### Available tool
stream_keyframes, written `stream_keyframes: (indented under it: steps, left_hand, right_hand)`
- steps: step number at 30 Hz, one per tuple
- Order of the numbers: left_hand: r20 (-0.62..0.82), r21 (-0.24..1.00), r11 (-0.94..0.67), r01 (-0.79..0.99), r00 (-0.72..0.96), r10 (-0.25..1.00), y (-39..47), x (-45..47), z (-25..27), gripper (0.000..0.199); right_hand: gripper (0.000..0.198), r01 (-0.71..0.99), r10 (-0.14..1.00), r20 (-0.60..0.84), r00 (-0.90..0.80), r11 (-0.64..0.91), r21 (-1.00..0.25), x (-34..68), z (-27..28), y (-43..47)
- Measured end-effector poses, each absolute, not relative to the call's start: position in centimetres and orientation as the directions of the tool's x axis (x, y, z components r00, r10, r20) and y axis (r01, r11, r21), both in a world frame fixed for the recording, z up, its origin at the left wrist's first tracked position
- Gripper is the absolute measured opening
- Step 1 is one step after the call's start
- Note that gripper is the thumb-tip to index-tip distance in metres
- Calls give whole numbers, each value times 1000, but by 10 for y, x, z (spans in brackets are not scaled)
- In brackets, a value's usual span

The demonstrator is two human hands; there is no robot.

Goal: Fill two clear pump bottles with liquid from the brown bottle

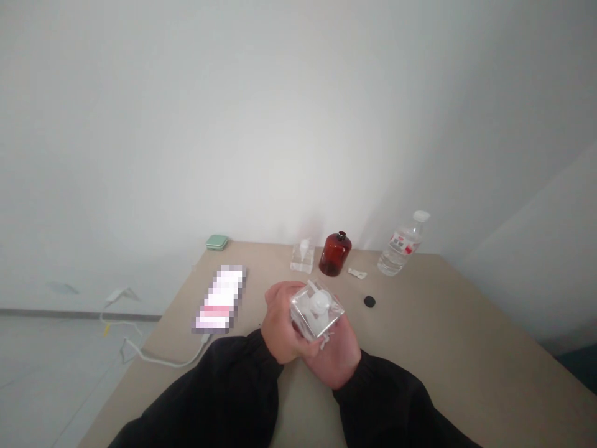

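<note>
Just above the table's middle, a clear square pump bottle (317, 309) with a white pump top is cupped between both hands. It is tilted, with its top facing me. My left hand (284, 323) is closed round its left side, the thumb along the lower edge. Against the bottle's lower right side lies my right hand (338, 351), palm partly showing and fingers mostly hidden behind the bottle and the left hand. A small whitish piece (325, 340) shows at the bottle's lower edge; its kind cannot be made out.
Behind the hands stand another clear pump bottle (303, 256) and an open brown bottle (334, 254). A crumpled white scrap (357, 273), a black disc (369, 302) and a water bottle (400, 246) are rightward. Left are a phone (220, 298), its white cable (163, 362) and a green case (217, 242).
</note>
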State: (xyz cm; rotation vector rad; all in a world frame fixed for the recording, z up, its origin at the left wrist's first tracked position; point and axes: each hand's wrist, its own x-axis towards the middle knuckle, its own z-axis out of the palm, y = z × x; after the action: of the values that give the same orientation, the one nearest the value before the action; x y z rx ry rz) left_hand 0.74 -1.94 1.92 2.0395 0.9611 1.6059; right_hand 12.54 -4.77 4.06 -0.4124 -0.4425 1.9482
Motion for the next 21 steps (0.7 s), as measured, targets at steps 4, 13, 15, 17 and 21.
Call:
stream_keyframes:
  steps: [4,13,15,17,21]
  left_hand:
    - [721,577,-670,468,94,687,-21,5,30,72]
    - [702,540,-655,528,146,697,-18,5,34,63]
    - [683,552,-631,545,138,717,-17,5,34,62]
    - [664,569,-602,560,119,738,-16,3,33,61]
    - [602,616,-528,584,83,794,-12,-4,27,61]
  right_hand:
    - [53,-774,896,-113,-429,-429,-466,130,44,-50]
    - [52,-801,922,-179,-342,-386,-458,147,47,-45]
    - [49,-813,935,-172,-312,-356,-460,154,45,-42]
    - [39,-838,956,-148,-254,-294,-459,161,43,-39]
    - [22,-870,992,-124,-15,-74,-488,176,46,-33]
